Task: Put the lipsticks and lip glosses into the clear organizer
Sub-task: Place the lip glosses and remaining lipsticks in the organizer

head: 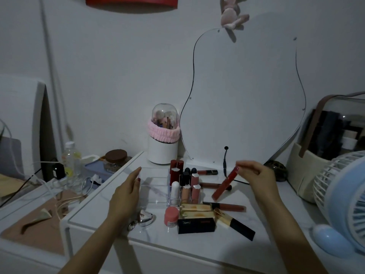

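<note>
The clear organizer [153, 191] sits in the middle of the white table, with several lipsticks [186, 181] standing upright in its right-hand slots. My left hand [126, 191] rests flat against its left side, fingers apart, holding nothing. My right hand [256, 175] pinches the top end of a red lip gloss tube [225, 183], which hangs tilted in the air just right of the organizer. Loose on the table lie a brown gloss [230, 207], gold-and-black lipsticks [197, 209], a black lipstick box [196, 225], a pink cap [171, 216] and more glosses [208, 172] behind.
A curvy mirror [245, 95] leans on the wall behind. A white brush holder [163, 143] with a dome stands at the back left, a blue fan [343, 196] and a storage case [333, 135] at right. A silver heart keychain [145, 216] lies near my left wrist.
</note>
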